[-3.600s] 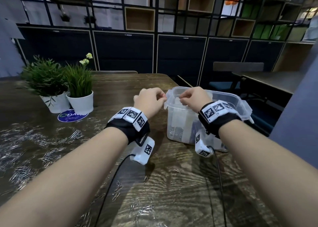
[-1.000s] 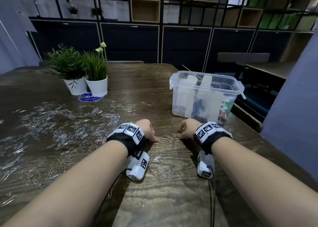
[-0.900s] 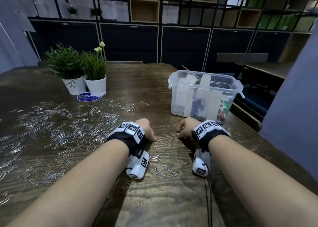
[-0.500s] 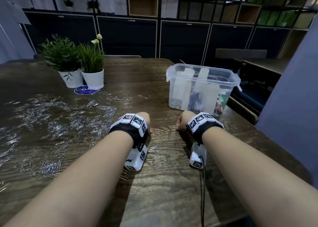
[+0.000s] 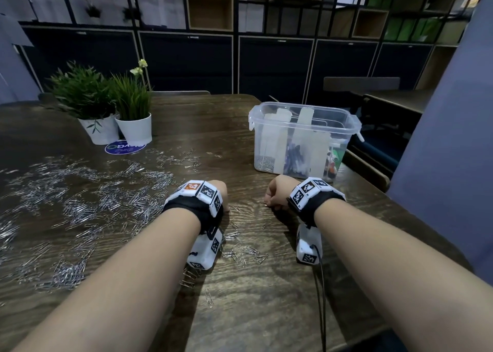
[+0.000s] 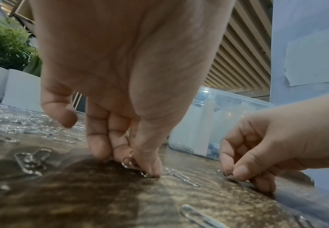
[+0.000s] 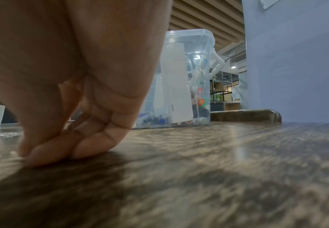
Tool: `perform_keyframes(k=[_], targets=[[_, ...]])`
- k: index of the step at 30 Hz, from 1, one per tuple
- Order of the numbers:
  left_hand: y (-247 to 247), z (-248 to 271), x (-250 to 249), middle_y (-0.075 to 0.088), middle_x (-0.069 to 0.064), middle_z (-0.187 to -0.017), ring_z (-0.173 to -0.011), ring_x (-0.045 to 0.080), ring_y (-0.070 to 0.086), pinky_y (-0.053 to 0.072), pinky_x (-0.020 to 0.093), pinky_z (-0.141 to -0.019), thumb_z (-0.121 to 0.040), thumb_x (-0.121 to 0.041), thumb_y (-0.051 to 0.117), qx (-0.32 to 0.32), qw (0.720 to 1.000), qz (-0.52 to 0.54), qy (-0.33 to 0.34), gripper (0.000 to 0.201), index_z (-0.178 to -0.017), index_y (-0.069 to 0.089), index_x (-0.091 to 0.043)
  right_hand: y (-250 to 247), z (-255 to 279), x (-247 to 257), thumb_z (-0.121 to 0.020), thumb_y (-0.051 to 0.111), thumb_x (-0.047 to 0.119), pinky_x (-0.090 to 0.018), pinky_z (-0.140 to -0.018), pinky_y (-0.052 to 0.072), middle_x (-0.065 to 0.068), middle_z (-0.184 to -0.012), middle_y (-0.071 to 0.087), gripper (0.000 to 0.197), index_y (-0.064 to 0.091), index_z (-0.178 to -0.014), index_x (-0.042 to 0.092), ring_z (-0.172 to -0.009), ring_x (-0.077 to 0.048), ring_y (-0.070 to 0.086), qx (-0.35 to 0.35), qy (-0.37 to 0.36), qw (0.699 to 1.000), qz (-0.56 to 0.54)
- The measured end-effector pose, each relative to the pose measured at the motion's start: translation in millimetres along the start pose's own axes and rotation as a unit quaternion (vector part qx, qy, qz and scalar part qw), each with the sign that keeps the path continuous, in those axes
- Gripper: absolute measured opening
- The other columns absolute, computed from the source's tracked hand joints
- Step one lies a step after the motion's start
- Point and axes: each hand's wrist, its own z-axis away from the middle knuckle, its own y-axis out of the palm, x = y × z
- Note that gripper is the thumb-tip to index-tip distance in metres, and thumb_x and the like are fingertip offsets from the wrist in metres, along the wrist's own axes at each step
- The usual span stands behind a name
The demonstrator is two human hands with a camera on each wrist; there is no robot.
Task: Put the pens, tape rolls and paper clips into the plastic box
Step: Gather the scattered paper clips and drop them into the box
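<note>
on the dark wooden table [image 5: 266, 311], both hands work at the surface, near the front edge. the left hand [image 5: 220, 194] has its fingertips down on the wood; in the left wrist view its thumb and curled fingers pinch a paper clip [image 6: 129, 162] that touches the table directly under the grip. the right hand [image 5: 277, 193] is just to the right, apart from the left; its thumb and forefinger pinch a second clip [image 6: 228, 174] at table level, with the lower fingers resting on the wood. in the right wrist view the clip is hidden behind the curled fingers [image 7: 93, 143].

loose clips [image 5: 245, 253] lie between and just near of the two wrists. a dense scatter of clips [image 5: 93, 199] covers the table left of the left hand.

the plastic box [image 5: 304, 141] stands open-topped, far and right of the hands, near the right table edge, not touched by either hand. through its clear wall, clips, pens and coloured items show at the bottom.

two potted plants [image 5: 106, 103] in white pots stand far left, beside a blue round sticker [image 5: 124, 146].
</note>
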Motion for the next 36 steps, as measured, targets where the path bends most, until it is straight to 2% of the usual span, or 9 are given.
perform_keyframes(k=[4,9,12,16,21,25,29,31,36], targets=[[3,-9,7,0.060,0.005,-0.080,-0.077,0.023,0.057,0.043,0.028,-0.066,-0.087,-0.037,0.066,0.019,0.999,0.036,0.014,0.036,-0.090,0.064,-0.001,-2,8,-1,-0.085,0.073,0.006,-0.020,-0.062,0.056,0.003,-0.072,0.070,0.013,0.069,-0.081,0.017,-0.062,-0.008,0.067,0.046,-0.043,0.995,-0.083],[11,-31,17,0.062,0.002,-0.064,-0.068,0.024,0.066,0.050,0.029,-0.063,-0.077,-0.045,0.071,-0.005,0.999,0.045,0.021,0.040,-0.060,0.058,-0.012,1,20,-5,-0.079,0.077,0.003,-0.030,-0.077,0.059,-0.004,-0.083,0.074,0.017,0.074,-0.083,0.019,-0.078,-0.017,0.070,0.108,-0.094,0.985,-0.095],[7,-20,14,0.061,0.002,-0.064,-0.068,0.023,0.065,0.049,0.028,-0.062,-0.078,-0.045,0.070,-0.003,0.999,0.034,0.027,0.039,-0.066,0.061,-0.009,5,25,-5,-0.078,0.078,0.002,-0.030,-0.076,0.059,0.001,-0.076,0.071,0.015,0.074,-0.082,0.016,-0.070,-0.012,0.068,0.109,-0.098,0.986,-0.079],[4,1,6,0.056,0.006,-0.082,-0.078,0.022,0.054,0.040,0.028,-0.067,-0.092,-0.035,0.059,0.008,0.999,0.036,0.021,0.034,-0.094,0.064,-0.001,8,28,2,-0.078,0.079,0.007,-0.027,-0.076,0.056,0.004,-0.071,0.068,0.015,0.070,-0.074,0.019,-0.060,-0.004,0.063,0.087,-0.108,0.990,-0.032],[6,10,-1,0.041,0.005,-0.067,-0.073,0.019,0.047,0.039,0.019,-0.062,-0.099,-0.024,0.048,-0.018,0.999,0.047,0.014,0.039,-0.066,0.044,-0.005,7,26,12,-0.077,0.080,0.021,-0.034,-0.084,0.052,0.012,-0.068,0.066,0.011,0.070,-0.072,0.023,-0.071,-0.008,0.061,0.084,-0.094,0.990,0.060],[-3,26,0,0.065,0.010,-0.103,-0.098,0.024,0.061,0.046,0.030,-0.081,-0.094,-0.028,0.056,-0.031,0.994,0.074,0.076,0.032,-0.107,0.064,0.000,7,26,13,-0.078,0.079,0.022,-0.033,-0.083,0.052,0.017,-0.065,0.064,0.006,0.074,-0.079,0.020,-0.074,-0.008,0.062,0.078,-0.101,0.988,0.084],[-5,26,8,0.063,-0.006,-0.077,-0.068,0.007,0.054,0.041,0.017,-0.061,-0.087,-0.022,0.067,-0.045,0.979,0.125,0.155,0.008,-0.087,0.069,-0.013,7,27,9,-0.079,0.078,0.018,-0.032,-0.080,0.052,0.016,-0.065,0.064,0.005,0.073,-0.081,0.017,-0.066,-0.003,0.059,0.074,-0.113,0.989,0.061],[-5,25,9,0.067,-0.006,-0.079,-0.071,0.006,0.056,0.045,0.019,-0.069,-0.081,-0.024,0.074,-0.057,0.974,0.139,0.171,0.007,-0.082,0.069,-0.019,8,28,7,-0.078,0.078,0.016,-0.031,-0.080,0.053,0.010,-0.069,0.066,0.008,0.074,-0.084,0.014,-0.063,-0.002,0.058,0.074,-0.114,0.990,0.041],[-7,19,5,0.062,-0.013,-0.086,-0.086,0.008,0.057,0.048,0.029,-0.086,-0.076,-0.032,0.079,-0.063,0.978,0.110,0.165,0.029,-0.101,0.069,-0.022,7,28,8,-0.078,0.078,0.016,-0.032,-0.082,0.054,0.006,-0.073,0.068,0.009,0.075,-0.085,0.012,-0.067,-0.005,0.059,0.077,-0.106,0.991,0.030]])
